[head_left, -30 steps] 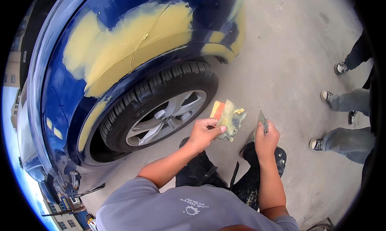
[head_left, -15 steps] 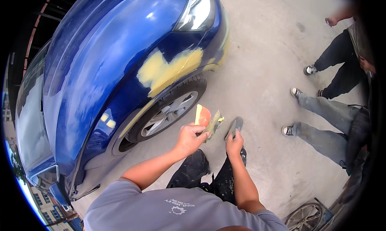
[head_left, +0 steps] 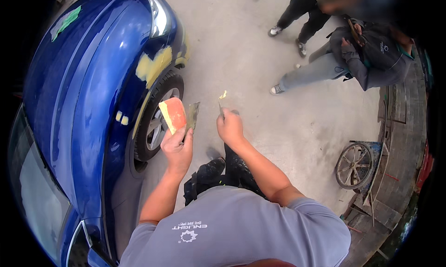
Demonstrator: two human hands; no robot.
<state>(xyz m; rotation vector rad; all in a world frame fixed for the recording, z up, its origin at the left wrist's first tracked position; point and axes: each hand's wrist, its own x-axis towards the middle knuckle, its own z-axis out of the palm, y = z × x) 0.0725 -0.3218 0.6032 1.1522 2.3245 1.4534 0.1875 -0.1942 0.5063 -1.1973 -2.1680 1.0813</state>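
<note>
My left hand (head_left: 177,148) is closed on a flat orange-red spreader (head_left: 176,112) with yellow putty along one edge. The same hand holds a thin, stained metal scraper plate (head_left: 193,114) beside it. To the right, my right hand (head_left: 231,127) is closed around a putty knife (head_left: 220,106), seen nearly edge-on, its handle hidden in the fist. A small dab of yellow putty (head_left: 223,95) sits at the knife's tip. Left of my hands stands a blue car (head_left: 88,81); yellow filler (head_left: 153,67) covers part of its front fender above the wheel (head_left: 160,120).
Smaller filler spots (head_left: 122,118) mark the car behind the wheel arch. Two people stand at the upper right, one in jeans (head_left: 311,74), one in black trousers (head_left: 297,11). A wheeled cart (head_left: 355,164) stands at the right by wooden planks (head_left: 402,155). Green tape (head_left: 66,21) lies on the hood.
My view has swung right, away from the car. My hands have moved apart, and yellow putty now shows at the knife's tip in my right hand. Both hands keep their grip.
</note>
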